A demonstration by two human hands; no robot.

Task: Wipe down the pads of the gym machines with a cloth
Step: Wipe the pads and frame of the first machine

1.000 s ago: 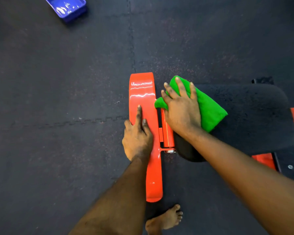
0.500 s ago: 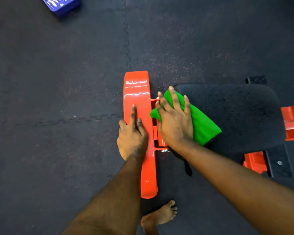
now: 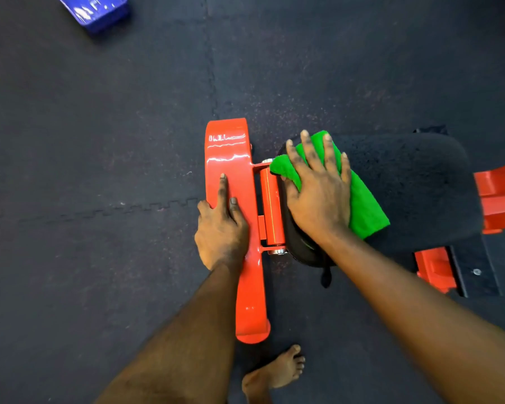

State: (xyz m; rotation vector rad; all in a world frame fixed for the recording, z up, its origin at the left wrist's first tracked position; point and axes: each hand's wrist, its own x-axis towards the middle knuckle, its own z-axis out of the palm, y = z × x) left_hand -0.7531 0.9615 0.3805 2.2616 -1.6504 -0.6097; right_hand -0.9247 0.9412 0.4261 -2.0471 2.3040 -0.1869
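Right hand presses flat on green cloth atop black pad.

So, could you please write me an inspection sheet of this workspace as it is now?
Surface: dark rubber floor mats, interlocking seams.
Job's things: green cloth on the black pad, at its end beside the red frame plate.
Clutter: blue tray on the floor, far left.
Grippers: left hand rests flat on the plate; right hand presses the cloth, fingers straight.
Cables: nothing seen.
Surroundings: bare foot near the plate's lower end.
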